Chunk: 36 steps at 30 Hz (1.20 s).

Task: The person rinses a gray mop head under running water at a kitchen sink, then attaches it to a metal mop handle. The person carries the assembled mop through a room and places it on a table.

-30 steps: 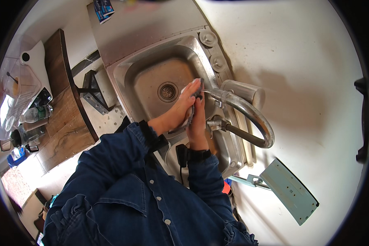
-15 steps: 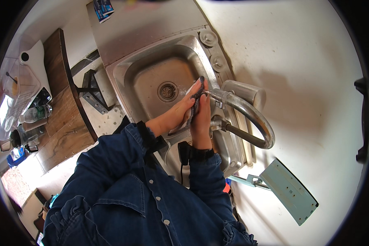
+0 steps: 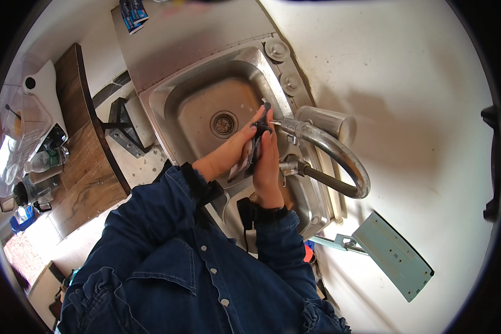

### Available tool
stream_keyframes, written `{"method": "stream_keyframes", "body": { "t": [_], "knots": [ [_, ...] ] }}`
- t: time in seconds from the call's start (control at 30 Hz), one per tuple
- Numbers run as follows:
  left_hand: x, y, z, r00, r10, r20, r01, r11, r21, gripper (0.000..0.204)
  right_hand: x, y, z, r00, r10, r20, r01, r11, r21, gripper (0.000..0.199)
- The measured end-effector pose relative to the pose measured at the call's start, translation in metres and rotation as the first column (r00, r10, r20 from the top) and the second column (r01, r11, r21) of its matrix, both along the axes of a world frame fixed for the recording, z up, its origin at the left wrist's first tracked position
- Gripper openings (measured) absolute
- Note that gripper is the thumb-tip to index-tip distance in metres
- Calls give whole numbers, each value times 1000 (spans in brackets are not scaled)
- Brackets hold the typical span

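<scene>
Over the steel sink point(image 3: 175, 92), my left hand point(image 3: 232, 153) and my right hand point(image 3: 268, 167) press together palm to palm. A wet-looking dark grey cloth point(image 3: 255, 151) is squeezed between them, with a paler part hanging below by the left wrist. Its exact kind is hard to make out. The cloth's dark end pokes out past the fingertips. Right beside my right fingers is the spout of the curved metal faucet point(image 3: 348, 150). Most of the cloth is hidden by my palms.
A round drain point(image 3: 224, 124) lies in the larger basin, and a smaller basin point(image 3: 301, 203) sits nearer me. A steel cylinder point(image 3: 339, 125) stands behind the faucet. On the left, a wooden counter point(image 3: 89, 172) carries a plastic bottle point(image 3: 44, 160). A pale green panel point(image 3: 394, 256) is at lower right.
My fingers, stretched flat before, now curl more around the cloth, which looks more bunched. The hands have stayed near the spout. The whole view has shifted slightly.
</scene>
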<state>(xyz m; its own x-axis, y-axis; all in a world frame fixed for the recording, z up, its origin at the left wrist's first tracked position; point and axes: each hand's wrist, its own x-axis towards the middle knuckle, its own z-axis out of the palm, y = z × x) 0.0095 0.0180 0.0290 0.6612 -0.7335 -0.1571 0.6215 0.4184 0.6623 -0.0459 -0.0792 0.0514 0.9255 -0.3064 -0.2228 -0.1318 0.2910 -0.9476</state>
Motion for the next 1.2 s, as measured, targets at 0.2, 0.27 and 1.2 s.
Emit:
{"method": "stream_keyframes", "body": {
  "t": [0.2,0.27,1.2],
  "knots": [
    [4,3,-8,999,14,32,-16,999,45,59,0,13,14,997,57,53,-53,996,-77,55],
    [1,1,-12,979,28,202,-49,994,102,59,0,9,16,996,78,53,-74,995,-66,55],
    [0,12,-9,987,39,-157,-40,999,-1,57,13,-5,-16,997,-68,-22,72,974,215,50]
  ]
}}
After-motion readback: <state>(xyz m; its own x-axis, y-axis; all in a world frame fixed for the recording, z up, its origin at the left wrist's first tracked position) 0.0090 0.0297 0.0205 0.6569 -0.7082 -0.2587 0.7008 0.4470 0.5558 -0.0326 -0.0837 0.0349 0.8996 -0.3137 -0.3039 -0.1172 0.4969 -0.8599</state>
